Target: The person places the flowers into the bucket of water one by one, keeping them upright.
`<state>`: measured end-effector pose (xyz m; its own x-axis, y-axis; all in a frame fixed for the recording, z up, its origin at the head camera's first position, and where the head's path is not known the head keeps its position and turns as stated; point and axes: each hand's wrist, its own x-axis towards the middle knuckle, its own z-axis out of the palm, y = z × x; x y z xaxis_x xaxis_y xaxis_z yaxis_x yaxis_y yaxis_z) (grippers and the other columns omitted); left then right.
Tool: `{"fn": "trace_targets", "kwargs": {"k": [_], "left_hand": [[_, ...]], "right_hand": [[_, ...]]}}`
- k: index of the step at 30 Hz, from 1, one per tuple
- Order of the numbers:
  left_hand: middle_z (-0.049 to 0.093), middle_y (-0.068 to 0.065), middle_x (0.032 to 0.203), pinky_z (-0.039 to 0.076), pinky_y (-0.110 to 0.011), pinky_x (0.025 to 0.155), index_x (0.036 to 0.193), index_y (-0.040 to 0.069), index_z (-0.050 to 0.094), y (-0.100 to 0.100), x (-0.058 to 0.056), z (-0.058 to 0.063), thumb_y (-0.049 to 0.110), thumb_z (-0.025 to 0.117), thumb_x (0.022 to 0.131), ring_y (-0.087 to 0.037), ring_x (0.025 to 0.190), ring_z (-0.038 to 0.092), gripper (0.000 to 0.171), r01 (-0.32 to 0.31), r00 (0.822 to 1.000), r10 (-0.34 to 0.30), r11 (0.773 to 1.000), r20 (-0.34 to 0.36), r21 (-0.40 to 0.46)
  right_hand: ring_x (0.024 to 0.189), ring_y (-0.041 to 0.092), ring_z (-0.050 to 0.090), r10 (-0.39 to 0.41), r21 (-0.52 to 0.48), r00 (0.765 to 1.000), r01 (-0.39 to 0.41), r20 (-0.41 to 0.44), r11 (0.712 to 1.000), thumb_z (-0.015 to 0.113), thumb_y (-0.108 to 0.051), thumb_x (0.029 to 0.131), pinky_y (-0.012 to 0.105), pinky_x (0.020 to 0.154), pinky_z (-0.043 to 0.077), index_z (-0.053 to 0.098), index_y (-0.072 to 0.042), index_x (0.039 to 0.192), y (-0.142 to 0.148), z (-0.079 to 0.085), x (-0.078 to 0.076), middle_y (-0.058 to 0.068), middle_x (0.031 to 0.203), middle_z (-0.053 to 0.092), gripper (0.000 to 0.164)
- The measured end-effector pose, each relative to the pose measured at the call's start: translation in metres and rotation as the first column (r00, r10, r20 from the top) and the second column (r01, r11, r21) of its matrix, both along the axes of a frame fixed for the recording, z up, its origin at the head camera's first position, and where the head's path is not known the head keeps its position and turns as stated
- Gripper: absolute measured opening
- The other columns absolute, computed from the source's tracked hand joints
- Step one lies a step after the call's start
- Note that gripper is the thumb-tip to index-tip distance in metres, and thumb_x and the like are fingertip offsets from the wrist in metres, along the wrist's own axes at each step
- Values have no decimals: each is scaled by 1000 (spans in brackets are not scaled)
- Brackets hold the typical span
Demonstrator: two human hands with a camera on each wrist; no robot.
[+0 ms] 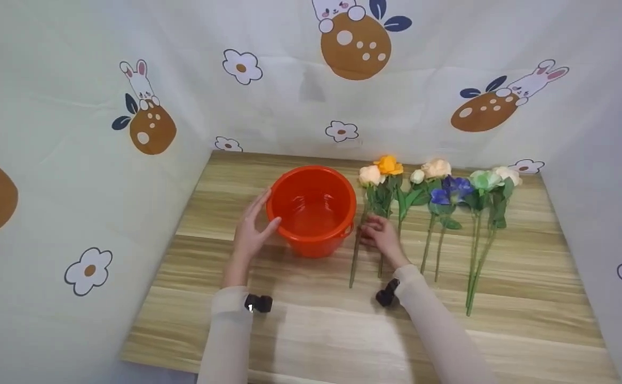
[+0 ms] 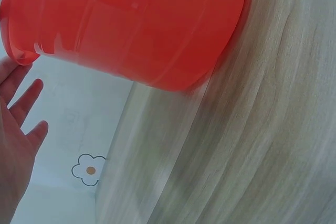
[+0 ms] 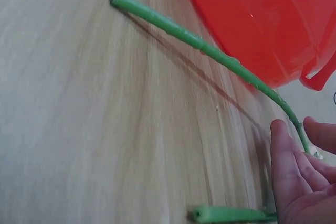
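A red plastic bucket [image 1: 313, 248] stands upright on the wooden table, with nothing seen inside it. My left hand [image 1: 252, 229] rests at the bucket's left rim, its fingers spread and fairly straight; in the left wrist view, fingertips touch under the rim. To the right of the bucket, my right hand [image 1: 381, 238] has its fingers curled about the green stem [image 3: 210, 51] of an artificial flower with a pale peach bloom [image 1: 371, 175]. The stem passes between thumb and fingers in the right wrist view; the exact contact is partly hidden. Its cut end points toward the near edge.
More artificial flowers lie to the right: an orange one [image 1: 389, 165], a cream one [image 1: 436, 168], a purple-blue one [image 1: 452, 190], a pale green one [image 1: 485, 180] and a white one [image 1: 507, 175]. Printed cloth [image 1: 289, 106] hangs behind and beside the table [image 1: 332, 330].
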<state>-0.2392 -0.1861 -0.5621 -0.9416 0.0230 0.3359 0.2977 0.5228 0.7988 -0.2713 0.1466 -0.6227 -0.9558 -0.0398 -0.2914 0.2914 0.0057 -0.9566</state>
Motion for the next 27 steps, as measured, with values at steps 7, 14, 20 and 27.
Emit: {"fn": "trace_targets", "kwargs": {"k": [7,14,20,27], "left_hand": [[45,-5,157,29,-57,121,150,20,47,0,1,0,22,72,91,-28,147,38,64,-1,1000,1,1000,8,8],[43,-8,157,28,-58,121,150,18,46,1,0,0,23,70,91,-34,147,36,64,-1,1000,1,1000,9,15],[44,-6,157,28,-58,121,150,20,46,2,1,1,19,71,91,-30,148,37,64,-9,1000,8,1000,19,26],[43,-6,158,27,-57,122,151,20,45,2,2,1,18,71,91,-29,148,37,65,0,1000,-1,999,17,32]], "right_hand": [[78,14,70,-32,-9,999,32,16,999,54,2,98,29,72,63,49,11,136,-2,0,0,21,105,71,40],[78,13,69,-44,-27,999,44,5,999,55,3,97,28,71,62,50,11,134,-2,0,1,8,93,71,38],[74,7,67,-61,-92,998,59,-12,994,54,7,97,23,68,61,46,13,135,-2,5,2,-2,84,67,40],[68,4,65,-56,-84,998,53,-42,995,57,4,96,20,63,59,47,13,134,-2,13,2,-7,79,64,40]]}}
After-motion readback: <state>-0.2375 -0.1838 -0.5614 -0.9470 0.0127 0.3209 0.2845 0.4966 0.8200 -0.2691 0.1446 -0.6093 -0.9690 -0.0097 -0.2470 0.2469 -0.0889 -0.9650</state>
